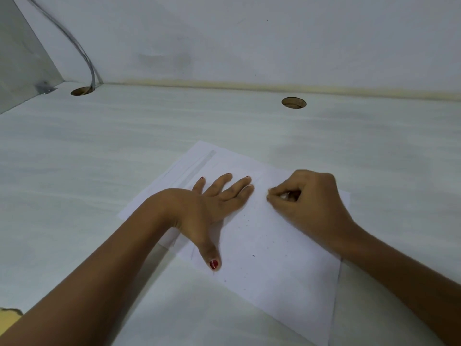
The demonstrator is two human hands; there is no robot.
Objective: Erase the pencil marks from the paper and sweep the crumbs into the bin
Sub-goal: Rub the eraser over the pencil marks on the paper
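ok, pinning paper on desk with flat, spread left hand against sliding; pinching small pale bit, likely eraser, in curled right hand for rubbing. crumbs scattered on sheet.

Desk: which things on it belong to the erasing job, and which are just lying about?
Job: paper, crumbs, left hand flat on the paper, right hand pinching what looks like the eraser. No bin in view.
Lying about: cable, two cable holes, metal bracket.
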